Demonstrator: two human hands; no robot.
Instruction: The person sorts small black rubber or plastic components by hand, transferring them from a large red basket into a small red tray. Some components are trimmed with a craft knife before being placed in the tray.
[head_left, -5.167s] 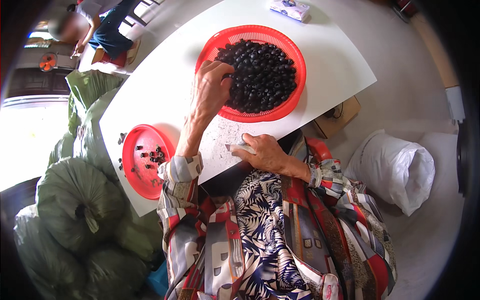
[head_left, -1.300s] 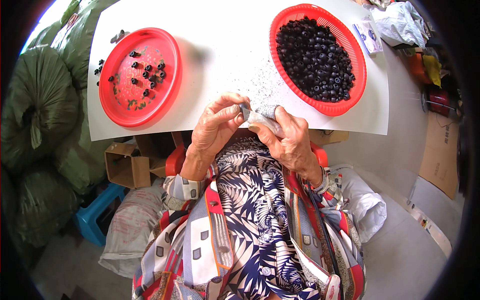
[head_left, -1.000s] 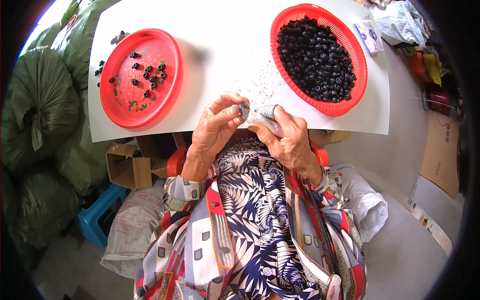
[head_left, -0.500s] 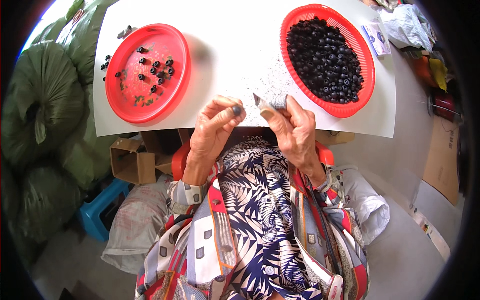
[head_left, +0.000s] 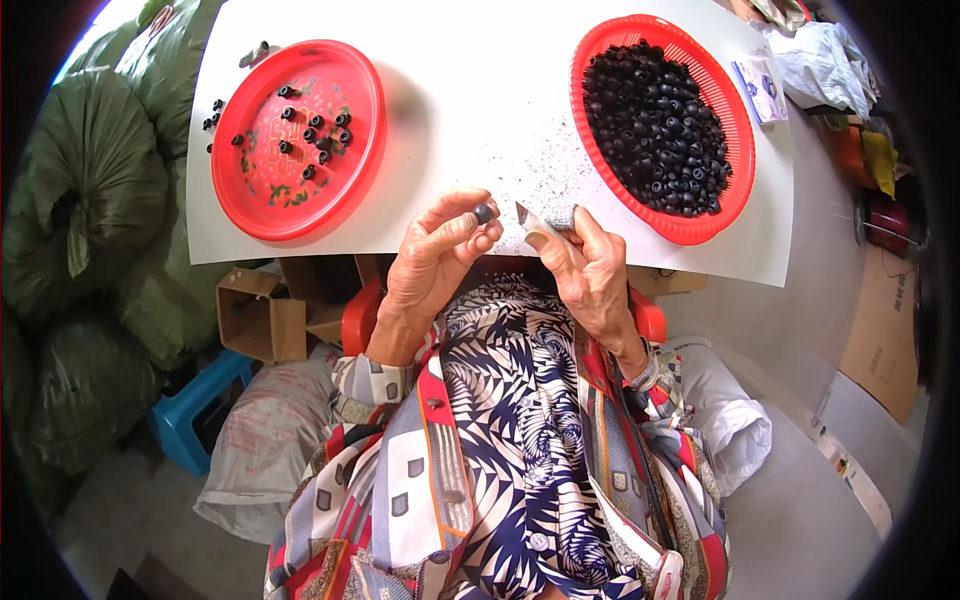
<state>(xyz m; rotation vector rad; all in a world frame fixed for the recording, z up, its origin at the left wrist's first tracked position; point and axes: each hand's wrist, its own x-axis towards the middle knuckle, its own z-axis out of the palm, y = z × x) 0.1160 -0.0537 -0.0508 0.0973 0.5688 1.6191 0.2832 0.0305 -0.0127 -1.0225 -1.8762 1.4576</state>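
Observation:
Between the thumb and fingers of my left hand (head_left: 428,255), a small round black part (head_left: 484,214) is pinched over the table's near edge. My right hand (head_left: 594,280) is closed round a craft knife (head_left: 532,222), whose short pointed blade is directed up and left. The blade and the black part are a small gap apart. Grey wrapping covers a finger of the right hand. To the left, a red plate (head_left: 374,150) carries several black ring-like parts (head_left: 316,122). A red slotted basket (head_left: 744,165) at the right is heaped with similar black parts (head_left: 665,130).
Dark crumbs (head_left: 548,165) are scattered on the white table (head_left: 470,90) near the basket. Several loose parts (head_left: 213,115) lie left of the plate. A small printed packet (head_left: 762,90) is beyond the basket. Green sacks (head_left: 85,190), a cardboard box (head_left: 262,315) and a blue stool (head_left: 190,420) stand leftward.
The black part appears turned in my left fingers, which have shifted slightly right. My right hand has lowered the knife slightly; its grip stays the same. The whole view has shifted a little.

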